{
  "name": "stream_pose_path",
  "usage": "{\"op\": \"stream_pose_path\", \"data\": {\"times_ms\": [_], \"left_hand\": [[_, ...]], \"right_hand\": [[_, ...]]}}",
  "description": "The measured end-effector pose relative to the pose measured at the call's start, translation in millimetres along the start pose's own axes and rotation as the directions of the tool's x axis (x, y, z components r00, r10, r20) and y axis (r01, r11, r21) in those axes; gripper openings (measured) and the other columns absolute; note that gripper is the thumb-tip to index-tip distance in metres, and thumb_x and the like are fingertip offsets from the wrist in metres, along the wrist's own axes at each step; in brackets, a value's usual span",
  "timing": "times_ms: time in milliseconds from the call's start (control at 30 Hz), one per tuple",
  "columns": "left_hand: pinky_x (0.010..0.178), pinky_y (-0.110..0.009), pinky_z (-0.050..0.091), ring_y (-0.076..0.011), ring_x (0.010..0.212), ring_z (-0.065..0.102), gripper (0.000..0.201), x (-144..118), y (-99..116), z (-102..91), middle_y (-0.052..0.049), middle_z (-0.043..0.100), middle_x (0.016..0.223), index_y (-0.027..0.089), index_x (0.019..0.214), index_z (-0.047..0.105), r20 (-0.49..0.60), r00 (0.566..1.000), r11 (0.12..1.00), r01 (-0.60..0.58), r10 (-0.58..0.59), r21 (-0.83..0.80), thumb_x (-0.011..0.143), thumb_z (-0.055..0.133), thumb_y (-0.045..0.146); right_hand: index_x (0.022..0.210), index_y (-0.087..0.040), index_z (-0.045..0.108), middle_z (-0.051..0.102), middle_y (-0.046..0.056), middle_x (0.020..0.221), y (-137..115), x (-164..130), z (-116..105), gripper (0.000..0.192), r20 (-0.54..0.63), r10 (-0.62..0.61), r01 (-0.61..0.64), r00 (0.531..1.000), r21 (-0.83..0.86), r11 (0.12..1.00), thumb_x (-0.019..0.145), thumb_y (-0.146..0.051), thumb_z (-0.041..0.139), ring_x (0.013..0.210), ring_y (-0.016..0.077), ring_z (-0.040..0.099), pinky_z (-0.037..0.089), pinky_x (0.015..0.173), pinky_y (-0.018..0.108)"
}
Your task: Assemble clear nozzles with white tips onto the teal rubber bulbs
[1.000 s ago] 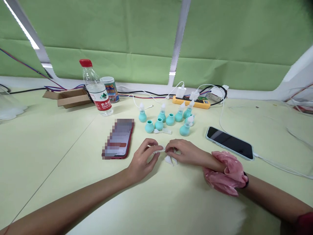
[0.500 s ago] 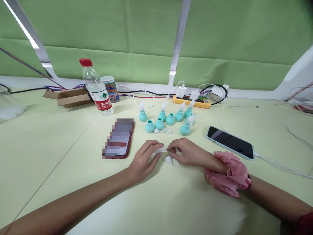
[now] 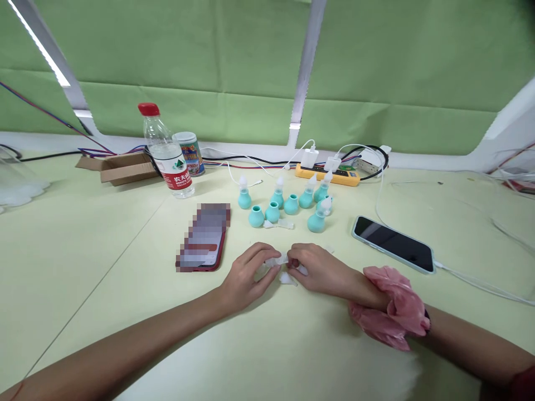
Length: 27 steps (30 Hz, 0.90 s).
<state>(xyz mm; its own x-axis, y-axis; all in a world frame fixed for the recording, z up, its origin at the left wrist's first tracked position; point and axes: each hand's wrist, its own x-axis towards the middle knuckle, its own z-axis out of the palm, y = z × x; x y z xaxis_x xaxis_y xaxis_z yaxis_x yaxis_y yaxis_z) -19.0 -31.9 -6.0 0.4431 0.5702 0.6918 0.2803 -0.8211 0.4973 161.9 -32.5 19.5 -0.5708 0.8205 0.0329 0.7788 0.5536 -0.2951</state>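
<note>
**Inspector:** Translucent plastic, small and thin-walled: the clear nozzle tip is pinched between both hands, just above the surface. Left hand closes thumb and fingers narrowly on one end; right hand closes its fingertips on the other.

**Assistant:** Handling character?

**Inspector:** Judged very light, slightly flexible, smooth enough to slip. Best held at the wider base, not the tapered point, with light pressure.

**Assistant:** Anything close by?

**Inspector:** Loose white pieces lie directly beneath the fingertips. Teal rubber bulbs stand beyond the hands, some already capped with tips. A red-cased phone lies left of the left hand; a pink scrunchie sits on the right wrist.
</note>
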Motion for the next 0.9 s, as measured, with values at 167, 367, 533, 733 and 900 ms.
{"op": "stream_pose_path", "data": {"times_ms": [167,367,533,733,900], "left_hand": [[0.066,-0.027,0.048,-0.0147,0.076,0.054,0.018,0,-1,-0.1,-0.007,0.058,0.082,0.014,0.093,0.052,-0.011,0.999,0.999,0.047,-0.047,0.018,0.075,0.053,0.013],[0.063,-0.027,0.047,-0.0149,0.073,0.054,0.013,4,0,-1.0,-0.007,0.059,0.079,0.013,0.088,0.055,0.025,0.990,0.989,0.141,-0.142,0.033,0.076,0.054,0.016],[0.065,-0.029,0.046,-0.0159,0.075,0.053,0.013,4,0,-2.7,-0.007,0.058,0.078,0.013,0.090,0.053,0.069,0.987,0.989,0.142,-0.144,0.041,0.078,0.052,0.018],[0.063,-0.026,0.045,-0.0142,0.073,0.053,0.016,2,-1,-2.2,-0.005,0.057,0.076,0.014,0.093,0.051,0.067,0.992,0.994,0.102,-0.105,0.037,0.077,0.053,0.017],[0.061,-0.026,0.046,-0.0144,0.070,0.054,0.018,1,-3,-0.9,-0.005,0.059,0.074,0.014,0.091,0.052,0.034,0.995,0.995,0.091,-0.093,0.041,0.075,0.057,0.019]], "right_hand": [[0.073,-0.017,0.058,0.060,0.002,0.070,6,1,-4,0.011,-0.176,-0.016,0.012,0.984,-0.020,1.000,0.070,-0.012,0.049,0.068,0.0157,0.055,0.034,0.061,0.028],[0.079,-0.018,0.061,0.061,0.003,0.073,3,1,-18,0.010,-0.522,-0.070,0.252,0.850,0.287,0.924,0.074,-0.016,0.052,0.067,0.0126,0.056,0.044,0.063,0.027],[0.077,-0.021,0.063,0.063,0.002,0.072,-3,1,-4,0.009,-0.574,-0.111,0.409,0.811,0.422,0.809,0.071,-0.015,0.058,0.068,0.0132,0.057,0.049,0.062,0.029],[0.078,-0.021,0.064,0.065,0.003,0.074,1,3,10,0.015,-0.659,-0.092,0.445,0.747,0.391,0.806,0.068,-0.010,0.062,0.069,0.0137,0.057,0.050,0.062,0.031],[0.080,-0.020,0.065,0.066,0.004,0.075,2,4,11,0.019,-0.665,-0.158,0.489,0.730,0.347,0.800,0.066,-0.007,0.063,0.069,0.0144,0.057,0.050,0.064,0.032]]}}
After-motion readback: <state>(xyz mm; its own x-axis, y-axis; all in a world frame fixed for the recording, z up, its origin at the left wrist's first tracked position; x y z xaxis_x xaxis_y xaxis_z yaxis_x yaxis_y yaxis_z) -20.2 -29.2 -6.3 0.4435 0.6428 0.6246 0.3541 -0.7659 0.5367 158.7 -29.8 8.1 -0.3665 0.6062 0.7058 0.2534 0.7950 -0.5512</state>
